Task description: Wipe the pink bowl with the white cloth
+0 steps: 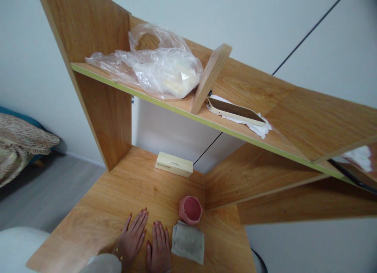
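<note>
Both hands rest palm down on the wooden desk (97, 210). My left hand (132, 235) lies flat with its fingers stretched out, holding nothing. Beside it, my right hand (159, 245) is also flat and empty, just left of a folded grey-green cloth (187, 242). Behind the cloth stands a pink faceted cup (190, 210), its inside visible from above. A pale yellow box (173, 164) sits farther back near the desk's rear edge.
A raised shelf (165, 104) crosses above the desk, bearing a clear plastic bag (167, 72) and, right of an upright divider (212, 76), a phone-like item (235, 111) on white tissue. A white rounded seat (20, 249) is at lower left.
</note>
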### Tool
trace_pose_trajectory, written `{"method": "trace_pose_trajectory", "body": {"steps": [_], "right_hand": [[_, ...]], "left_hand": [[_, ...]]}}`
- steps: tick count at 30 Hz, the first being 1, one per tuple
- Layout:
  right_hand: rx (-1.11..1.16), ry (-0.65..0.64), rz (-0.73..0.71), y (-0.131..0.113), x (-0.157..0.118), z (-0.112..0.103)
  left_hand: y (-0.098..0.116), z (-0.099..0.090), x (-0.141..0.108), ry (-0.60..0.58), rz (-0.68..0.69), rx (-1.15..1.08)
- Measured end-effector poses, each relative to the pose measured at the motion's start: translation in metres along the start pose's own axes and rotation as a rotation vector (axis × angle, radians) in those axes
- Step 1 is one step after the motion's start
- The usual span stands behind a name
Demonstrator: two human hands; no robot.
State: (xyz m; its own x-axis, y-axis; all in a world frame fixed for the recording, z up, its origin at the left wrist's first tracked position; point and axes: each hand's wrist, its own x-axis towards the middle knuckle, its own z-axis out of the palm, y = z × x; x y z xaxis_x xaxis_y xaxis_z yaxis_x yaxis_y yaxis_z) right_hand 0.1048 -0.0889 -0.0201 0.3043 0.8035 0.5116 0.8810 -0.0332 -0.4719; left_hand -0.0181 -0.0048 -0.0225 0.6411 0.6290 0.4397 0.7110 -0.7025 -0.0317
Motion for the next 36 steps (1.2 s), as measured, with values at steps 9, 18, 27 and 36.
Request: {"method": "trace_pose_trajectory", "body": {"steps": [9,18,27,36], "right_hand": [[-0.001,-0.007,-0.027,0.0031,0.0013,0.0009],[-0.006,0.008,-0.041,0.0039,0.0013,0.0014],[0.01,0.016,-0.026,0.0,0.0009,-0.0006],[-0.01,-0.016,-0.024,0.0031,-0.0003,0.0018]], "left_hand": [[0.001,0.0002,0.0014,0.024,0.0,0.027],[0.0035,0.0021,-0.0001,0.004,-0.024,0.023],[0.0053,-0.0033,0.0015,0.007,-0.049,-0.003],[0.0048,0.0033,-0.0015,-0.004,-0.033,0.02]]}}
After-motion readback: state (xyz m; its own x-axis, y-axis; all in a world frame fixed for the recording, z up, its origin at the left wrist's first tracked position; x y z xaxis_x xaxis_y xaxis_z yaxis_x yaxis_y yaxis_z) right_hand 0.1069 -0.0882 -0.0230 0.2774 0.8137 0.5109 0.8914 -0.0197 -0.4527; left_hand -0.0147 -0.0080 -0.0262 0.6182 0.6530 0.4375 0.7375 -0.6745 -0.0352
